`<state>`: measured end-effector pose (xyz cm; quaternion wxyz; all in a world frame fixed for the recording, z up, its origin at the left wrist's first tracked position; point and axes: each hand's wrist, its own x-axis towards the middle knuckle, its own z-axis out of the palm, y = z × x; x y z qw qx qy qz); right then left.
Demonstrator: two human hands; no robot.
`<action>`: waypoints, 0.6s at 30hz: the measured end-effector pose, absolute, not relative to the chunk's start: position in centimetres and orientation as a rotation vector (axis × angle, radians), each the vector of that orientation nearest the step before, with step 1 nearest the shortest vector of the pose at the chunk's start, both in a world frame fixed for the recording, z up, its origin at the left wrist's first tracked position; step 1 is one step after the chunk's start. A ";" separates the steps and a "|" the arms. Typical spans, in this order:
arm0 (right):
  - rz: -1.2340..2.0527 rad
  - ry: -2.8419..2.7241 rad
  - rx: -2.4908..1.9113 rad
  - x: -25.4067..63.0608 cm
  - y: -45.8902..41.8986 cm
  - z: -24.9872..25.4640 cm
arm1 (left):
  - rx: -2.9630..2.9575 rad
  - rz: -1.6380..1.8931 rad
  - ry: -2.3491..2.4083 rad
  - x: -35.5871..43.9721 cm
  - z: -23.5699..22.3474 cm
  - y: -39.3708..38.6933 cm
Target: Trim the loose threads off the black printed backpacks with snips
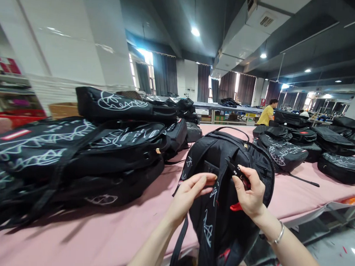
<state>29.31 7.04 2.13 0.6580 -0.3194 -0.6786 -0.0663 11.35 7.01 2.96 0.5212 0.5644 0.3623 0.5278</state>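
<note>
A black backpack [235, 228] with white scribble prints stands at the front edge of the pink table, its straps facing me. My left hand [193, 191] is closed on the edge of one shoulder strap [212, 204], thumb and fingers pinched together. In my right hand [252, 192] is a pair of small black thread snips [236, 170] with silver rivets, its dark tip pointing up and left close to the strap. Below that hand a bit of red [236, 207] shows against the bag. The ends of my left fingers are partly hidden by the strap.
Black printed backpacks are piled on the left of the pink table [104, 235], and more bags [284, 152] lie to the right. Further back, a person in a yellow top [266, 114] is near another table [225, 107]. A white pillar [81, 40] rises at the left.
</note>
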 end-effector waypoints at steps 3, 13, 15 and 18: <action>-0.124 -1.542 -0.771 29.7 7.3 2.0 | 1.451 1.351 0.929 11.7 -0.5 5.4; 0.250 -1.792 -1.009 29.2 4.9 1.7 | 1.670 1.464 1.311 13.5 -4.4 2.9; 0.242 -1.929 -1.053 28.9 4.6 0.9 | 1.699 1.497 1.324 13.7 -4.4 2.9; 0.296 -2.009 -0.955 28.8 4.6 -0.2 | 1.701 1.469 1.272 13.8 -4.9 2.8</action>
